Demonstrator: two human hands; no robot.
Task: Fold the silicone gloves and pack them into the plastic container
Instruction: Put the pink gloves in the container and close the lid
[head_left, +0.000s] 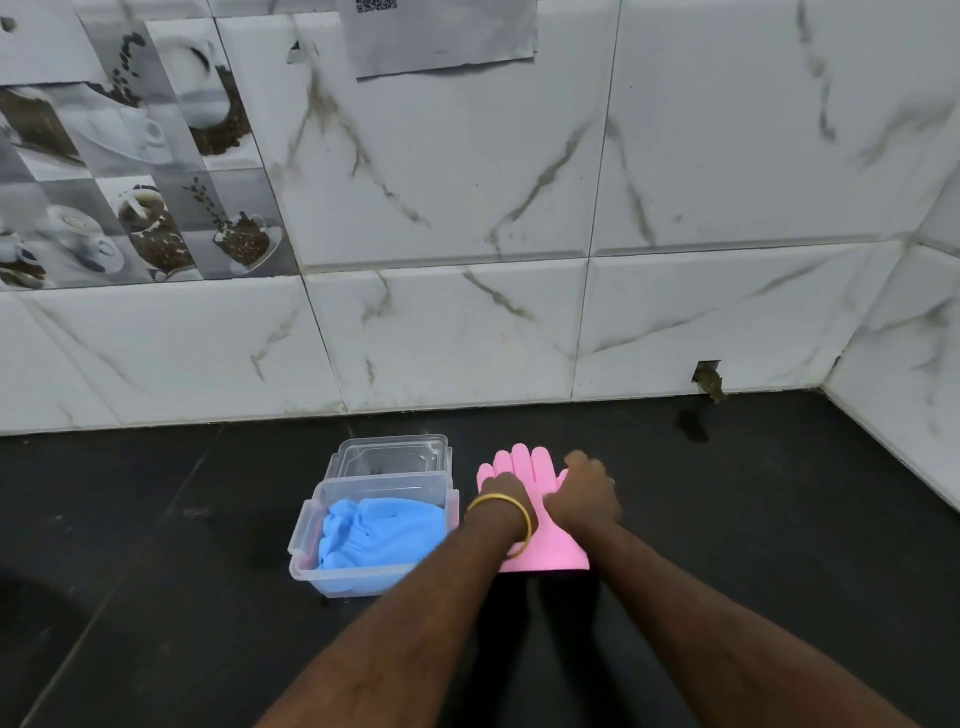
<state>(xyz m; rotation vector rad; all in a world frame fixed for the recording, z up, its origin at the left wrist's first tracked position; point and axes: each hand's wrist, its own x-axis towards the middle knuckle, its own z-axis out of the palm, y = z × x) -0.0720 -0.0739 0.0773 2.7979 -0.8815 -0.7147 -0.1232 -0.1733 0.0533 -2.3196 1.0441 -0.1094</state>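
Both my left hand (501, 493) and right hand (587, 491) press flat, ungripping, on the pink glove (545, 551), just right of the plastic container (311, 525) holding blue gloves (379, 535).

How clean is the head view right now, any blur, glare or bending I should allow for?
Head view: wide-angle bending curves the wall tiles toward the edges; both hands, left hand and right hand, are motion-soft on the pink glove; the arms cast dark shadows on the black counter; the clear container and blue glove read sharply, with no strong glare.
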